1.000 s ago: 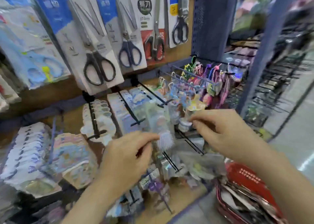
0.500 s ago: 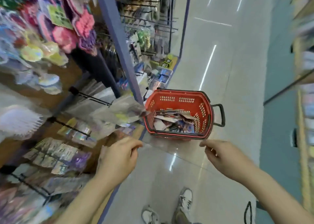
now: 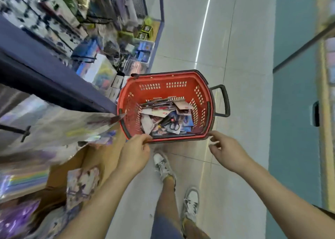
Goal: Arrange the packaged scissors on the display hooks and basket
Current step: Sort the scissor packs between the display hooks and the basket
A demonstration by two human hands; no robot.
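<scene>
Hovering by 1 basket [image 3: 164, 77], L hand [image 3: 135, 154], R hand [image 3: 227, 151], 2 shoes [image 3: 163, 165]

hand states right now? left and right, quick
Left hand: fingers curled at the near rim of the red basket; grip cannot be told.
Right hand: open, loosely curled, holding nothing.

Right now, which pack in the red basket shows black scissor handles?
The blue-backed pack at the near right of the red basket: black handles lie across it. The other packs show only pale or reddish card.
</scene>
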